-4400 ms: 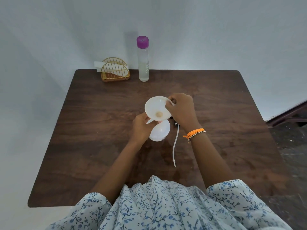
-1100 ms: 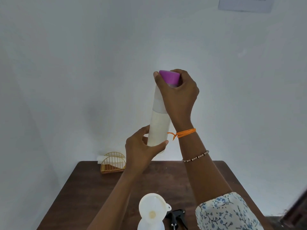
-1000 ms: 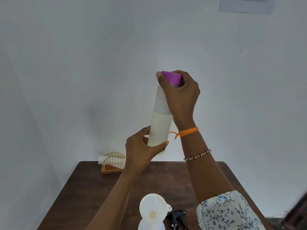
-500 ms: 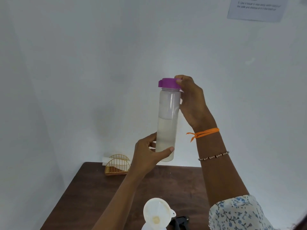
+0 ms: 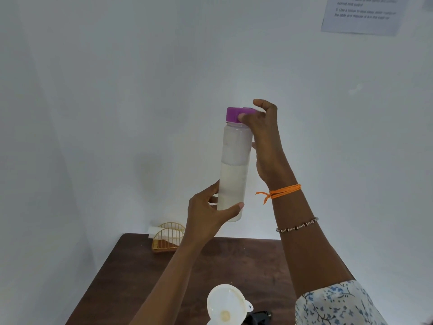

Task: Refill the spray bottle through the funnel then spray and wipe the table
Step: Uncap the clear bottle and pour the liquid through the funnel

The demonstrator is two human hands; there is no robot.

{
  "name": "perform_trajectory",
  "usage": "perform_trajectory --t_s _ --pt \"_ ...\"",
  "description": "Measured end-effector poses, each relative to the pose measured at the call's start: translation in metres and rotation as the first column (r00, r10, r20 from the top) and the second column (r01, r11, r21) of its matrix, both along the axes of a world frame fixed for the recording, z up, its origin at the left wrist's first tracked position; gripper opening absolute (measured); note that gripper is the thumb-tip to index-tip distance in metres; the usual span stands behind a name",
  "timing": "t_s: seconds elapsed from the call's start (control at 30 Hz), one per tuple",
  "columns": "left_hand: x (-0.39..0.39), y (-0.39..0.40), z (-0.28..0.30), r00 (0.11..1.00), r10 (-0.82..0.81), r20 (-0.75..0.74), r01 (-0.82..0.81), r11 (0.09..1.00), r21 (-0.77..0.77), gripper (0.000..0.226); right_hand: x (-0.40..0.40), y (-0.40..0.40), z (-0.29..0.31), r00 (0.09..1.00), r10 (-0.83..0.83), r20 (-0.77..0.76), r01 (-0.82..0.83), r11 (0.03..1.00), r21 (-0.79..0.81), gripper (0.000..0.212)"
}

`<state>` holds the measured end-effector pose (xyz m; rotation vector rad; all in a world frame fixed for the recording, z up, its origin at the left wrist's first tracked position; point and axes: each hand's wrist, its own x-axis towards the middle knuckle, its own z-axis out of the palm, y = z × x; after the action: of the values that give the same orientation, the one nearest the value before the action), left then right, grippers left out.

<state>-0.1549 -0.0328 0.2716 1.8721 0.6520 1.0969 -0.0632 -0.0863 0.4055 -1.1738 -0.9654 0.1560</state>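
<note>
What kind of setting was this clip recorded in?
Probably a plain room staged for recording: a bare white wall with a printed instruction sheet taped up, and a small dark wooden table pushed against the wall.

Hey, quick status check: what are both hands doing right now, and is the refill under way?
Left hand grips bottle base. Right hand pinches purple cap, still on. Funnel waits below, nothing poured. Nothing in the way.

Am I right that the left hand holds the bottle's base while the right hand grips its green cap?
Not quite: the cap is purple, not green, as the head view shows. The left hand does hold the base of the bottle, and the right hand grips that cap.
</note>
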Motion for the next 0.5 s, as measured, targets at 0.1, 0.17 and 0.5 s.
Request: perform_trajectory --t_s 0.1,0.17,0.5 --pt "-0.0012 0.0010 0.0020 1.000 0.010 -0.007 -0.010 1.000 0.021 0.062 -0.0057 0.0057 -0.0002 0.993 -0.090 0.074 0.089 0.996 0.026 0.064" --pt "-0.0018 0.0011 0.0024 1.000 0.016 -0.005 -0.016 0.999 0.030 0.062 -0.0077 0.0065 -0.0001 0.983 -0.150 0.106 0.145 0.988 0.056 0.068" --pt "-0.0031 0.0012 0.0006 1.000 0.010 -0.013 -0.010 1.000 0.020 0.062 -0.0019 -0.0015 0.0019 0.997 -0.071 0.016 0.070 0.997 0.039 0.042"
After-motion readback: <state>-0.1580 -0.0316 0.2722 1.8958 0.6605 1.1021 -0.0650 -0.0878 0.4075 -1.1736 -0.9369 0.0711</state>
